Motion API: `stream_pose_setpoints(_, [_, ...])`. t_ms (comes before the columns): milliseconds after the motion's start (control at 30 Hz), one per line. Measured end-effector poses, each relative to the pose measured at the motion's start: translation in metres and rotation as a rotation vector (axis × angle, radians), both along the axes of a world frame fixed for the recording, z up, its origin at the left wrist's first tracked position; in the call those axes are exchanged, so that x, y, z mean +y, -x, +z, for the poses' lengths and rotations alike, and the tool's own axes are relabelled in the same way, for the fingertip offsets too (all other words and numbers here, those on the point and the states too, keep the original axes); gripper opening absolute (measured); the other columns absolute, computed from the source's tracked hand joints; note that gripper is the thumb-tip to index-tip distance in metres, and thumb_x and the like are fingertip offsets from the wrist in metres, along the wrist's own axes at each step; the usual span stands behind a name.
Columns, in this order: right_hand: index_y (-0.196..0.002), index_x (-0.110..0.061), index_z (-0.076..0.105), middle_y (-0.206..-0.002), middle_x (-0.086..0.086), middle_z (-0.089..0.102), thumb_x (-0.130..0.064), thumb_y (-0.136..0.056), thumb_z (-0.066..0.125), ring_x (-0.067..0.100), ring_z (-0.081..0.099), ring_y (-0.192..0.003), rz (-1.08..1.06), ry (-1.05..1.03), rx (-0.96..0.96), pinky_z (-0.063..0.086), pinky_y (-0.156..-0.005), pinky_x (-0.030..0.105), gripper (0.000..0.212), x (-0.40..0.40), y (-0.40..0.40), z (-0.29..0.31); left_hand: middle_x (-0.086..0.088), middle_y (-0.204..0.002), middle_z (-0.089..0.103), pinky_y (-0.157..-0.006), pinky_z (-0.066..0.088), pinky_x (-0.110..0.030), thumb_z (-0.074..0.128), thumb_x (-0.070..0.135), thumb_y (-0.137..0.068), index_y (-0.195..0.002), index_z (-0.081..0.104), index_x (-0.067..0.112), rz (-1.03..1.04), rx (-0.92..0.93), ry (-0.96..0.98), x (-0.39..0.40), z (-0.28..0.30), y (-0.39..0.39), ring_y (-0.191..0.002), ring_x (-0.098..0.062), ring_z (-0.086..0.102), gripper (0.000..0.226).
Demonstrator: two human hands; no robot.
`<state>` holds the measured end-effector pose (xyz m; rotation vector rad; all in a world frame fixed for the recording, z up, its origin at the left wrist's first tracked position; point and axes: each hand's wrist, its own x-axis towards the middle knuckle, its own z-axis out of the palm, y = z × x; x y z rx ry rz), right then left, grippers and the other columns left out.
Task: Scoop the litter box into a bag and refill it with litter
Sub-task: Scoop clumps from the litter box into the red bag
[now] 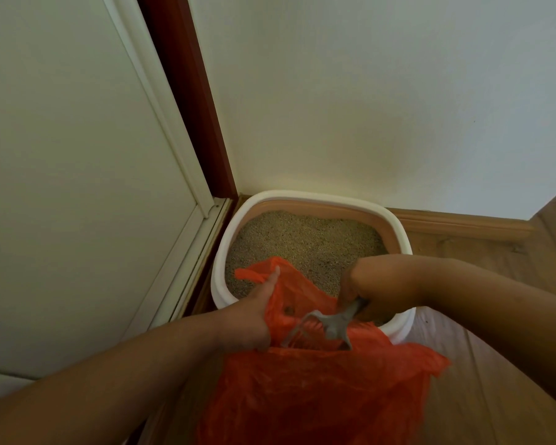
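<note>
A white litter box (227,239) with a tan inner rim stands in the corner, filled with beige litter (305,242). An orange plastic bag (318,387) hangs in front of it, its mouth over the box's near edge. My left hand (257,313) grips the bag's left edge and holds it open. My right hand (363,284) grips the handle of a grey slotted scoop (321,326), whose head is tipped down into the bag's mouth. A small dark clump shows inside the bag near my left hand.
A white door and dark red frame (187,101) run along the left. A white wall stands behind the box, with a wooden skirting board (463,224) and wood floor (495,271) to the right. A white mat (430,326) lies under the box.
</note>
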<state>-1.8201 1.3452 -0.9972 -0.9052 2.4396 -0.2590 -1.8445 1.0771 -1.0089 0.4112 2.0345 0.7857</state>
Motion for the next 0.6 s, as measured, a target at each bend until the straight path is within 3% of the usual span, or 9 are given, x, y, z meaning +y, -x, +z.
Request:
stream_pose_setpoints(133, [-0.103, -0.023, 0.074, -0.089, -0.010, 0.068, -0.021, -0.093, 0.065, 0.010, 0.062, -0.078, 0.033, 0.009, -0.020, 0.051, -0.070, 0.029, 0.014, -0.006, 0.000, 0.006, -0.006, -0.163, 0.017, -0.063, 0.058, -0.026, 0.063, -0.020, -0.081, -0.154, -0.022, 0.051, -0.011, 0.001, -0.003, -0.002, -0.002, 0.001, -0.099, -0.015, 0.060, 0.132])
stream_pose_setpoints(233, [-0.108, -0.025, 0.076, -0.085, -0.020, 0.062, -0.024, -0.092, 0.069, -0.001, 0.059, -0.074, -0.017, 0.048, -0.024, 0.041, -0.067, 0.010, 0.018, -0.005, 0.002, 0.011, -0.007, -0.162, 0.019, -0.061, 0.056, -0.022, 0.063, -0.019, -0.082, -0.155, -0.023, 0.047, -0.026, 0.013, 0.003, -0.004, -0.004, 0.002, -0.102, -0.014, 0.058, 0.130])
stream_pose_setpoints(333, [-0.114, -0.027, 0.076, -0.091, -0.024, 0.067, -0.024, -0.088, 0.075, -0.007, 0.063, -0.081, -0.141, 0.094, -0.072, 0.047, -0.070, 0.011, 0.026, 0.009, 0.006, 0.017, -0.003, -0.162, 0.016, -0.057, 0.051, -0.014, 0.065, -0.016, -0.082, -0.157, -0.019, 0.045, -0.017, 0.041, 0.005, -0.007, -0.008, 0.005, -0.108, -0.015, 0.054, 0.128])
stream_pose_setpoints(367, [-0.114, -0.029, 0.076, -0.096, -0.020, 0.071, -0.025, -0.087, 0.076, -0.003, 0.066, -0.084, -0.196, 0.120, -0.086, 0.052, -0.073, 0.017, 0.028, 0.015, 0.007, 0.019, 0.000, -0.159, 0.018, -0.060, 0.050, -0.012, 0.069, -0.012, -0.082, -0.159, -0.015, 0.043, -0.014, 0.069, -0.002, -0.008, -0.008, 0.004, -0.110, -0.015, 0.053, 0.126])
stream_pose_setpoints(433, [-0.113, -0.032, 0.077, -0.097, -0.015, 0.074, -0.026, -0.085, 0.079, 0.003, 0.068, -0.084, -0.341, 0.186, -0.090, 0.056, -0.075, 0.026, 0.029, 0.030, 0.008, 0.022, 0.010, -0.148, 0.029, -0.079, 0.053, -0.015, 0.079, -0.001, -0.081, -0.162, 0.002, 0.036, 0.002, 0.124, -0.055, -0.008, -0.006, 0.003, -0.113, -0.009, 0.054, 0.118])
stream_pose_setpoints(500, [-0.111, -0.033, 0.078, -0.091, -0.015, 0.075, -0.026, -0.083, 0.082, 0.003, 0.069, -0.079, -0.514, 0.284, -0.103, 0.057, -0.070, 0.024, 0.029, 0.045, 0.009, 0.024, 0.018, -0.137, 0.046, -0.095, 0.056, -0.024, 0.085, 0.007, -0.078, -0.155, 0.027, 0.036, 0.074, 0.163, -0.130, -0.009, -0.008, 0.006, -0.109, 0.001, 0.061, 0.100])
stream_pose_setpoints(600, [-0.102, -0.036, 0.080, -0.089, -0.011, 0.076, -0.026, -0.081, 0.083, 0.007, 0.064, -0.072, -0.773, 0.465, -0.142, 0.047, -0.060, 0.017, 0.024, 0.069, 0.006, 0.017, 0.012, -0.130, 0.058, -0.087, 0.057, -0.027, 0.082, 0.017, -0.080, -0.140, 0.048, 0.035, 0.245, 0.273, -0.057, -0.016, -0.014, 0.015, -0.108, -0.005, 0.062, 0.072])
